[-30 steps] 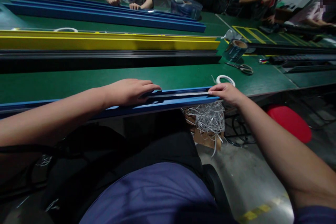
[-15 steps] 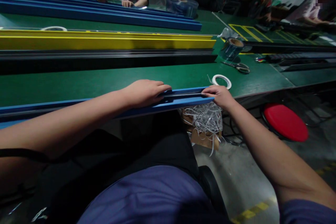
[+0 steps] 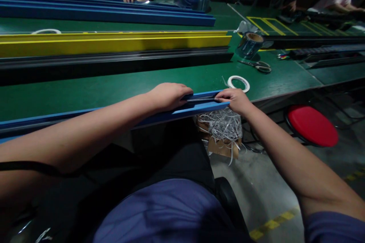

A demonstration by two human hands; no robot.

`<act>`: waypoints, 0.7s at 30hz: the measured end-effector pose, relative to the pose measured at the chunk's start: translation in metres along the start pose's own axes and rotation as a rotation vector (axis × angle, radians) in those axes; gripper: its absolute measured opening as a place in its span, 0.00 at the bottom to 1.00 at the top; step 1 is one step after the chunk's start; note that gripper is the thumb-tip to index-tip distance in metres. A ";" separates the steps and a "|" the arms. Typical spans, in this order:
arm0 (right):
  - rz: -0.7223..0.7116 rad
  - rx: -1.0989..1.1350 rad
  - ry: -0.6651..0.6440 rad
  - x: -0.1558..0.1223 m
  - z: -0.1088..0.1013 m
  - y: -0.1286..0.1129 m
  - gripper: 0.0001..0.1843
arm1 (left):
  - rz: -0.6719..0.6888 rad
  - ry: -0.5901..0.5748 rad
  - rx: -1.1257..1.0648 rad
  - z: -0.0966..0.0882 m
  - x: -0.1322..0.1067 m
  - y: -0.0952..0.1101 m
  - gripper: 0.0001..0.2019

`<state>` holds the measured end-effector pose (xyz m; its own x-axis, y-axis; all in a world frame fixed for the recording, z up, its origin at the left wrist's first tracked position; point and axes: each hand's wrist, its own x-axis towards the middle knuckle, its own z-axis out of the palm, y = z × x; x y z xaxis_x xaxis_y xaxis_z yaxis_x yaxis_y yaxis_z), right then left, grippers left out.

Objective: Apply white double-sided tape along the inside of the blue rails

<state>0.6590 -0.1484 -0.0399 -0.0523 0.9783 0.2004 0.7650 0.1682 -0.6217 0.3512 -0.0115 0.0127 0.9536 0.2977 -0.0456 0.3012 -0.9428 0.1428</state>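
A long blue channel profile lies along the near edge of the green table, its open side up. A thin pale strip runs inside the channel. Over the profile, near its right end, my left hand is closed, its fingers curled down into the channel; the fingertips are hidden. At the very end, my right hand pinches the end of the pale strip between thumb and forefinger. Just behind my right hand lies a roll of white tape.
Yellow profiles and black profiles lie beyond, with blue ones farther back. Scissors and a film roll are at right. Below stand a box of strip scraps and a red stool. Other people sit across.
My left hand has slid a little to the right along the channel, closer to my right hand. My right hand keeps its pinch at the end. The view has shifted slightly.
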 end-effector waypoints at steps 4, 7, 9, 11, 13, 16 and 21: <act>-0.034 0.015 0.018 -0.001 0.001 0.001 0.22 | -0.005 0.025 -0.039 0.002 0.000 -0.002 0.21; -0.041 0.014 0.046 -0.002 0.003 0.001 0.20 | -0.008 0.037 -0.027 0.003 0.000 -0.001 0.20; -0.028 0.007 0.053 -0.003 0.003 0.001 0.20 | -0.012 0.038 -0.007 0.003 0.001 0.001 0.18; -0.005 0.005 0.048 -0.003 0.004 0.000 0.19 | -0.024 0.036 0.022 0.003 0.002 0.004 0.17; 0.020 0.004 0.043 -0.003 0.003 -0.001 0.19 | -0.038 0.029 0.055 0.003 0.004 0.007 0.16; 0.034 0.001 0.048 -0.003 0.003 -0.002 0.19 | -0.054 0.028 0.079 0.003 0.005 0.011 0.16; 0.046 -0.023 0.061 -0.004 0.005 -0.004 0.21 | -0.052 0.050 0.084 0.004 0.007 0.011 0.15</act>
<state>0.6532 -0.1523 -0.0416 0.0225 0.9756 0.2182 0.7805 0.1192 -0.6137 0.3617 -0.0208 0.0097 0.9360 0.3520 -0.0009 0.3515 -0.9344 0.0584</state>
